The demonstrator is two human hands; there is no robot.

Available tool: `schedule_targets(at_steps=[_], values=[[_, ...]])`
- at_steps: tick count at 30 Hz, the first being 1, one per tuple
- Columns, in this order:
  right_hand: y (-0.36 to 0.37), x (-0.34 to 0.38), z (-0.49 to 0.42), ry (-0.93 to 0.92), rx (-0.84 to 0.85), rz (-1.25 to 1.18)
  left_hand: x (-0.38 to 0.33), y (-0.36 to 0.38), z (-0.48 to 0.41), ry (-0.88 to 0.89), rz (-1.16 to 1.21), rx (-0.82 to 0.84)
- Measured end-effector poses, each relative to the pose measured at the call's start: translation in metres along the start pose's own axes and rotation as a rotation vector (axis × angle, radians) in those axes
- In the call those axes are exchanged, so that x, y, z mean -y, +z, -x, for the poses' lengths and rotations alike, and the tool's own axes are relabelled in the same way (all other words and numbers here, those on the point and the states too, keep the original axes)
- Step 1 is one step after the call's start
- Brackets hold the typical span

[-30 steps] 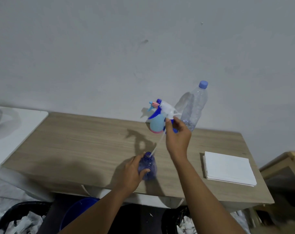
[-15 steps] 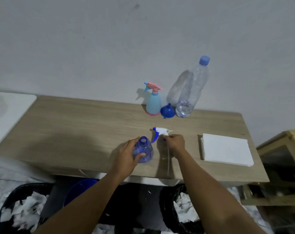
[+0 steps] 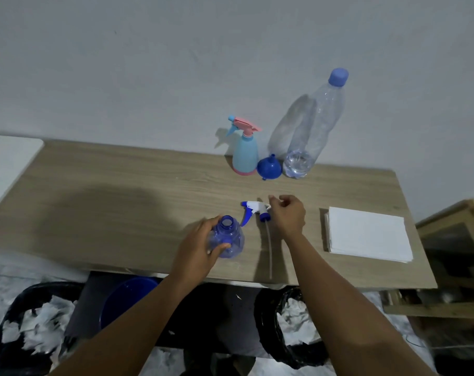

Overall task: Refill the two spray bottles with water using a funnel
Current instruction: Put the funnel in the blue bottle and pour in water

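My left hand (image 3: 200, 246) grips a clear blue spray bottle (image 3: 227, 238) with its neck uncovered, upright near the table's front edge. Its white and blue spray head (image 3: 254, 210) lies flat on the table just right of it, the thin dip tube (image 3: 269, 248) pointing toward me. My right hand (image 3: 287, 213) hovers beside the head, fingers loosely curled, holding nothing. Against the wall stand a light blue spray bottle with a pink trigger (image 3: 245, 153), a blue funnel (image 3: 269, 167) mouth down, and a tall clear water bottle (image 3: 314, 128) with a blue cap and a little water.
A stack of white paper (image 3: 368, 234) lies on the wooden table (image 3: 108, 207) at the right. Under the table are a blue bucket (image 3: 124, 297) and black bins of crumpled paper (image 3: 35, 327). A wooden crate (image 3: 458, 256) sits at the right.
My right hand lifted the spray head with its tube out of the blue bottle, laid it on the table, and has now let go. The left hand kept hold of the bottle.
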State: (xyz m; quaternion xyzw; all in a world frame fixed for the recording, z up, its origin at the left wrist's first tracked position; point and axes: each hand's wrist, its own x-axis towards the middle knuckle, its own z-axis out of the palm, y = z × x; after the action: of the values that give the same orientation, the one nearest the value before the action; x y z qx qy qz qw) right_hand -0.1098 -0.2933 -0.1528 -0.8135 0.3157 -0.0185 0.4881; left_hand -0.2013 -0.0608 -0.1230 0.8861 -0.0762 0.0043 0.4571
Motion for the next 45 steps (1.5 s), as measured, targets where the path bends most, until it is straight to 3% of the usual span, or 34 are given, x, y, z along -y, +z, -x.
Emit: schedule_targets(at_steps=[4, 9, 25, 33, 45], values=[[0.004, 0.025, -0.03, -0.151, 0.043, -0.116, 0.006, 0.001, 0.0, 0.007, 0.014, 0.006], [0.024, 0.042, -0.067, -0.362, 0.104, 0.061, 0.01, 0.003, 0.001, 0.032, 0.014, 0.001], [0.025, 0.02, -0.069, -0.325, 0.151, 0.212, 0.009, 0.002, 0.001, 0.015, 0.036, 0.013], [-0.01, 0.032, -0.016, -0.443, 0.056, -0.153, 0.005, 0.001, 0.003, -0.027, 0.071, 0.032], [-0.036, 0.041, 0.103, -0.297, 0.183, -0.54, -0.011, -0.004, 0.006, -0.03, -0.067, -0.008]])
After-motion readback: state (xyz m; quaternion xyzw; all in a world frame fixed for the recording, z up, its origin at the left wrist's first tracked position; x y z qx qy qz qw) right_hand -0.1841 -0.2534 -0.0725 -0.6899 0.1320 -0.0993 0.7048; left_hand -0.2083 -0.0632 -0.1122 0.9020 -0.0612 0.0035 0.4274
